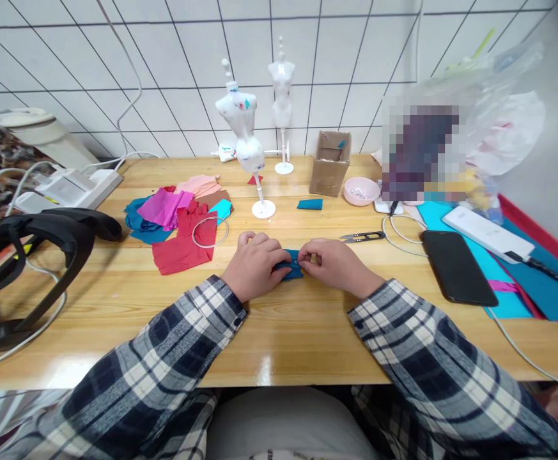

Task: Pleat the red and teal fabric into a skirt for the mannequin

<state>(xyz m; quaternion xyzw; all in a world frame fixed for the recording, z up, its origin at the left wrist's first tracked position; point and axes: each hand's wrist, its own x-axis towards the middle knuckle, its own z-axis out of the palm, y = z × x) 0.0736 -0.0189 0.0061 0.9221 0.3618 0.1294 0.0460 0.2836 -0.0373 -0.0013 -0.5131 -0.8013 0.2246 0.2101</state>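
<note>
A small piece of blue cloth lies on the table between my hands. My left hand rests at its left side, fingers curled and thumb and forefinger gripping its edge. At the cloth's right side, my right hand has thumb and forefinger pinched together just over the fabric. What sits in that pinch, if anything, is too small to make out. Thread snips lie beyond my right hand. Another cut blue cloth piece is farther back on the table.
Two white dress forms stand near the tiled wall. Beside them are a cardboard box and a pink bowl of small bits. Coloured cloth scraps lie left; a black phone, cables and fabric lie right. A black headset sits far left.
</note>
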